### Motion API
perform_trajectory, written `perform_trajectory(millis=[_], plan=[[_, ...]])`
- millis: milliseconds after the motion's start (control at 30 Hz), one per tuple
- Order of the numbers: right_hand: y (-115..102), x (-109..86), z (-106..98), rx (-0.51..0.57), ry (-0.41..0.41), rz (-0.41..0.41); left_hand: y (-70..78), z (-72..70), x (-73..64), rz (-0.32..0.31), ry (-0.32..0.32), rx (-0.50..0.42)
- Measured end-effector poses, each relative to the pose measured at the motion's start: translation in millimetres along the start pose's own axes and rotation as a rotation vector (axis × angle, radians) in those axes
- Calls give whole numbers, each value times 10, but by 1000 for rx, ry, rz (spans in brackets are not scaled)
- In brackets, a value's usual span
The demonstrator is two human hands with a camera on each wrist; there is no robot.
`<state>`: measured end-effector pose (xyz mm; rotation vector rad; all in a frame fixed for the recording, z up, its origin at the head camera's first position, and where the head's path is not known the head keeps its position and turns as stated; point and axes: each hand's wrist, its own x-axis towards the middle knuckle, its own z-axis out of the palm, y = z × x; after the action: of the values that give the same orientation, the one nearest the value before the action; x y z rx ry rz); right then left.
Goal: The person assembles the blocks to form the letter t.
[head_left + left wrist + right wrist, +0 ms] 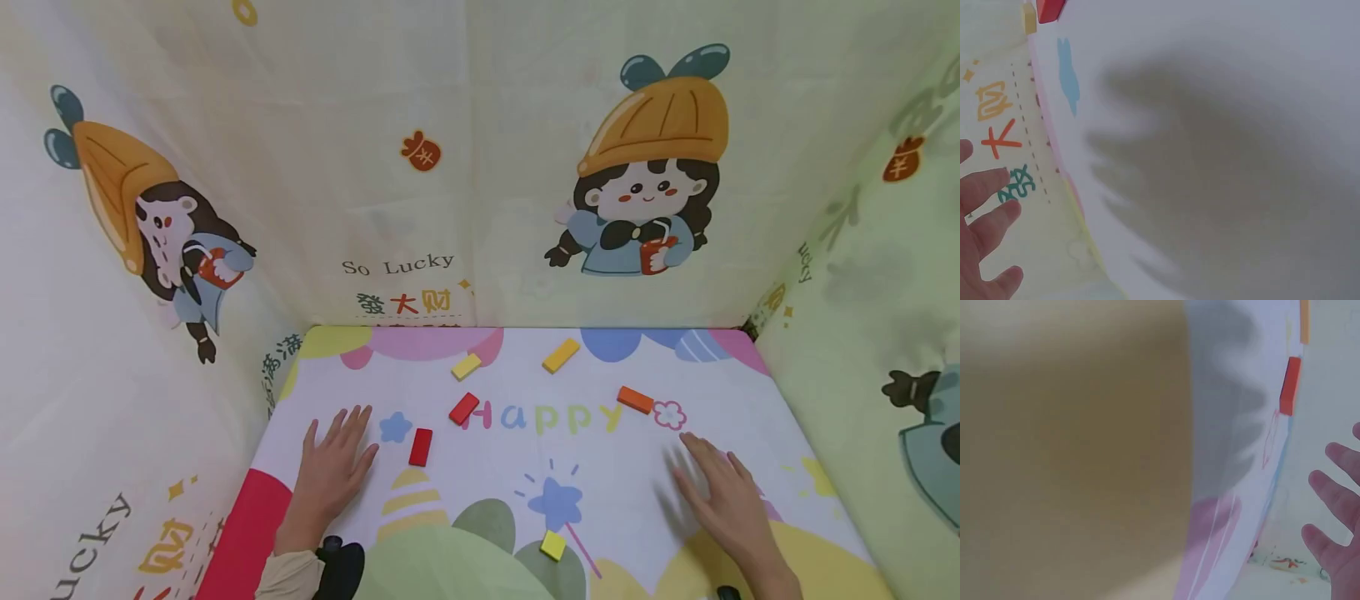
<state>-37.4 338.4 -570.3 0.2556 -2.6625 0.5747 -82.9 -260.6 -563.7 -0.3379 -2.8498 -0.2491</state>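
A yellow block (552, 546) lies nearest on the bench (495, 467); beyond, the left hand (335, 467) and right hand (726, 493) hover, fingers spread, released. This seems a ready pose: grasping the nearer red block (421, 447) would call for a rightward left-hand reach.

A broad lane is offered across the middle of the tabletop (495, 458), flanked by the left hand (335, 468) and the right hand (726, 496) and interrupted on the near side by a yellow block (552, 546). To the right of the left hand, the way is blocked by the near red block (421, 447), backed by the far red block (464, 408)! Far and left of the right hand, an orange block (635, 400) is met. Beyond, a gap is framed by a pale yellow block (466, 367) and an amber block (561, 356), then all reach is stopped by the far cloth wall (510, 208)
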Motion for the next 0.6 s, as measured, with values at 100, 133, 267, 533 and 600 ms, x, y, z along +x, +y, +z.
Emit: perform_trajectory(millis=[100, 133, 267, 533, 600], plan=[[-54, 88, 52, 14, 4, 7, 36, 40, 24, -7, 9, -17], [-68, 113, 64, 22, -1, 14, 50, 61, 34, -11, 10, -28], [-102, 216, 154, 63, -37, 33, 100, 135, 77, -16, 31, -71], [-144, 392, 398, 142, -6, -42, 212, 237, 151, -38, 12, -171], [-172, 430, 442, 157, -14, -44, 228, 257, 180, -44, 7, -201]])
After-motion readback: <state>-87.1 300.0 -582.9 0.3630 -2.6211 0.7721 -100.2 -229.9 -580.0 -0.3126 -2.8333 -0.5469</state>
